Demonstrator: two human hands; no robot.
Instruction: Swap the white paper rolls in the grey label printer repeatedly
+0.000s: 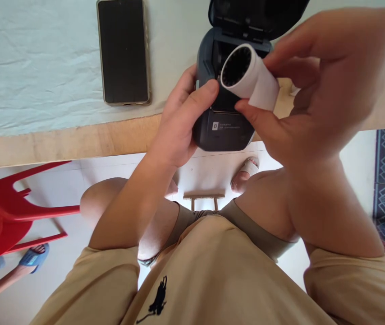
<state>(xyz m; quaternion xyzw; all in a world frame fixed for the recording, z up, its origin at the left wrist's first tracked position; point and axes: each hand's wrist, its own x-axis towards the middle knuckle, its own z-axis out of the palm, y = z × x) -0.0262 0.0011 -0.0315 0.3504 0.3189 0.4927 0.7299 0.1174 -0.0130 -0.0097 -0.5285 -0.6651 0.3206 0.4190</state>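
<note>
My left hand (185, 113) grips the left side of a dark label printer (224, 135), its thumb lying over the printer's edge. The printer's black lid (253, 16) is swung up, leaving the inner bay uncovered. Above that bay, my right hand (314, 85) pinches a white paper roll (263, 85) between thumb and fingers. The roll is tilted, with the dark ribbed core at its end facing up and left. A loose flap of its paper hangs near my right thumb. Whether the roll touches the printer, I cannot tell.
A smartphone (123, 52) with a dark screen lies on the cloth-covered table (37, 67), whose wooden edge (60, 140) runs in front of me. A red chair (6, 212) stands at the lower left, with another person's slippered foot (33, 257) beside it.
</note>
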